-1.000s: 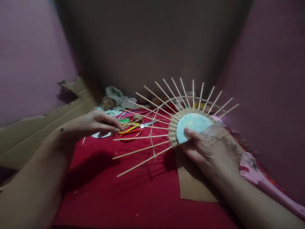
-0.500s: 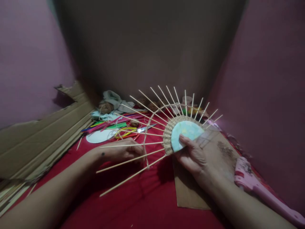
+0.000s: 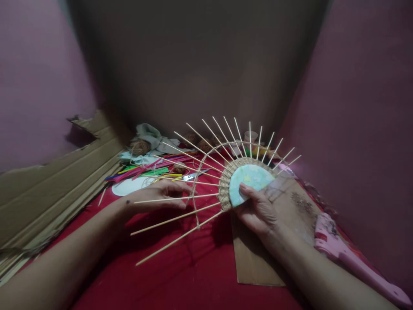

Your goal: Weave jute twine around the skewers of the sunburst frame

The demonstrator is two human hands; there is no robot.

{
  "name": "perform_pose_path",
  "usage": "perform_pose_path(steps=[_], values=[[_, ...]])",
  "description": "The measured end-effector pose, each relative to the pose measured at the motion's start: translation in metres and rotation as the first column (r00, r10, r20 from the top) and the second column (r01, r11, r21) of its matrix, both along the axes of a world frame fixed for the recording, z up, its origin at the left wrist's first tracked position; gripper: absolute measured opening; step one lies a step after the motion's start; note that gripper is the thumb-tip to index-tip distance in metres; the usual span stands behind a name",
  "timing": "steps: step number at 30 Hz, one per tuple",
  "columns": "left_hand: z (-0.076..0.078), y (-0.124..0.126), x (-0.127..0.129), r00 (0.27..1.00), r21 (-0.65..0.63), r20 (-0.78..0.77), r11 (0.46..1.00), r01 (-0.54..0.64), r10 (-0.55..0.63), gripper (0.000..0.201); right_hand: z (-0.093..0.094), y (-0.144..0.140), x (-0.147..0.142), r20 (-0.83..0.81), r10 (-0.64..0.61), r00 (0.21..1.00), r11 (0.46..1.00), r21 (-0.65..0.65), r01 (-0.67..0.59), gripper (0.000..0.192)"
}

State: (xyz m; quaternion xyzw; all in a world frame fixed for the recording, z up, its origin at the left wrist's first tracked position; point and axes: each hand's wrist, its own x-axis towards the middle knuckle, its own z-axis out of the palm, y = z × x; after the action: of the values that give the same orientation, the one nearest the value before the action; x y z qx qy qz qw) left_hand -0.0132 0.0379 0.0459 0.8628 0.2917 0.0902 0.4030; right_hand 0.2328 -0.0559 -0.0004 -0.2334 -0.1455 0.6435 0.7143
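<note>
Wickerwork piece (image 3: 226, 183), unfinished: a pale blue-green disc (image 3: 248, 183) ringed by a narrow band of woven tan cord (image 3: 223, 189), from which thin wooden sticks (image 3: 174, 218) fan out in a half-circle to the left and upward. Held tilted above the red surface (image 3: 180, 275), right of centre in the head view. One strand of cord (image 3: 194, 202) arcs loosely across the sticks further out, from the lowest sticks up over the top of the fan.

Right hand (image 3: 258, 213): grip closed on the lower right edge of the disc, thumb pressed on its face, fingers hidden behind it.

Left hand (image 3: 161, 193): palm down behind the lower left sticks, fingers stretched toward the loose strand. Fingertips lie at the strand; whether they pinch it cannot be told.

Cardboard sheet (image 3: 254, 262): brown, flat on the red surface, directly under the right hand and wrist.

Pink tool (image 3: 351, 262): long, lying on the right edge of the surface, near the right forearm.

Clutter behind the sticks, on the far side of the surface: scissors (image 3: 193, 175), a bundle of coloured strips (image 3: 145, 170) in pink, green and yellow, a white round cut-out (image 3: 130, 186), a ball of tan twine (image 3: 140, 147) and a pale crumpled cloth (image 3: 151, 133).

Corrugated cardboard (image 3: 54, 189): large torn panels leaning along the left side.

Walls (image 3: 38, 77): pinkish at left and right, dark at the back.
</note>
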Motion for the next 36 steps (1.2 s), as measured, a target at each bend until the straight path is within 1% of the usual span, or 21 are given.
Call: perform_pose_path(steps=[2, 4, 6, 9, 12, 14, 17, 19, 22, 24, 26, 28, 30, 33, 36], values=[[-0.004, 0.002, -0.004, 0.989, -0.080, 0.082, 0.990, -0.115, 0.122, 0.031, -0.001, 0.001, 0.001, -0.005, -0.007, 1.000, 1.000, -0.008, 0.007, 0.041], [-0.006, 0.003, -0.006, 0.969, -0.182, 0.173, 0.973, -0.144, 0.176, 0.032, -0.001, 0.002, 0.001, -0.004, -0.011, 1.000, 1.000, -0.007, 0.011, 0.038], [-0.007, 0.001, -0.005, 0.946, -0.311, 0.254, 0.943, -0.116, 0.200, 0.035, -0.001, 0.002, 0.001, -0.004, -0.010, 1.000, 1.000, -0.002, 0.009, 0.036], [-0.008, -0.006, 0.000, 0.918, -0.486, 0.310, 0.871, -0.072, 0.249, 0.039, -0.001, 0.003, 0.002, -0.018, -0.017, 1.000, 1.000, -0.009, 0.017, 0.036], [-0.008, -0.012, 0.007, 0.908, -0.589, 0.312, 0.807, -0.045, 0.279, 0.036, 0.000, 0.002, 0.001, -0.013, -0.020, 1.000, 0.999, -0.032, 0.019, 0.040], [-0.007, -0.016, 0.010, 0.902, -0.625, 0.316, 0.780, -0.035, 0.294, 0.030, 0.002, 0.002, 0.001, -0.014, -0.025, 1.000, 0.999, -0.046, 0.025, 0.042], [-0.010, -0.017, 0.013, 0.893, -0.630, 0.301, 0.773, -0.075, 0.333, 0.026, 0.003, 0.001, 0.000, -0.038, -0.035, 0.999, 0.998, -0.058, 0.033, 0.041], [-0.014, -0.016, 0.014, 0.895, -0.609, 0.299, 0.788, -0.088, 0.332, 0.030, 0.003, -0.001, -0.001, -0.055, -0.002, 0.998, 0.999, -0.054, -0.001, 0.037], [-0.019, -0.015, 0.013, 0.886, -0.554, 0.324, 0.826, -0.105, 0.331, 0.033, 0.001, -0.006, -0.004, -0.046, 0.131, 0.990, 0.991, 0.005, -0.131, 0.033], [-0.020, -0.015, 0.013, 0.880, -0.514, 0.321, 0.845, -0.149, 0.350, 0.029, -0.001, -0.011, -0.008, -0.011, 0.232, 0.973, 0.971, 0.063, -0.231, 0.034], [-0.019, -0.016, 0.013, 0.880, -0.463, 0.310, 0.866, -0.191, 0.360, 0.025, -0.002, -0.014, -0.011, 0.025, 0.307, 0.951, 0.946, 0.105, -0.308, 0.039], [-0.017, -0.017, 0.014, 0.879, -0.401, 0.317, 0.890, -0.217, 0.357, 0.026, -0.003, -0.016, -0.014, 0.047, 0.346, 0.937, 0.928, 0.128, -0.349, 0.043], [-0.015, -0.018, 0.015, 0.879, -0.362, 0.328, 0.905, -0.222, 0.347, 0.025, -0.003, -0.017, -0.016, 0.061, 0.352, 0.934, 0.924, 0.139, -0.357, 0.044], [-0.014, -0.019, 0.018, 0.881, -0.357, 0.319, 0.906, -0.229, 0.349, 0.022, -0.002, -0.017, -0.015, 0.084, 0.354, 0.931, 0.924, 0.122, -0.362, 0.038], [-0.016, -0.023, 0.023, 0.878, -0.418, 0.314, 0.883, -0.214, 0.361, 0.020, -0.002, -0.018, -0.012, 0.124, 0.403, 0.907, 0.908, 0.072, -0.414, 0.025]])
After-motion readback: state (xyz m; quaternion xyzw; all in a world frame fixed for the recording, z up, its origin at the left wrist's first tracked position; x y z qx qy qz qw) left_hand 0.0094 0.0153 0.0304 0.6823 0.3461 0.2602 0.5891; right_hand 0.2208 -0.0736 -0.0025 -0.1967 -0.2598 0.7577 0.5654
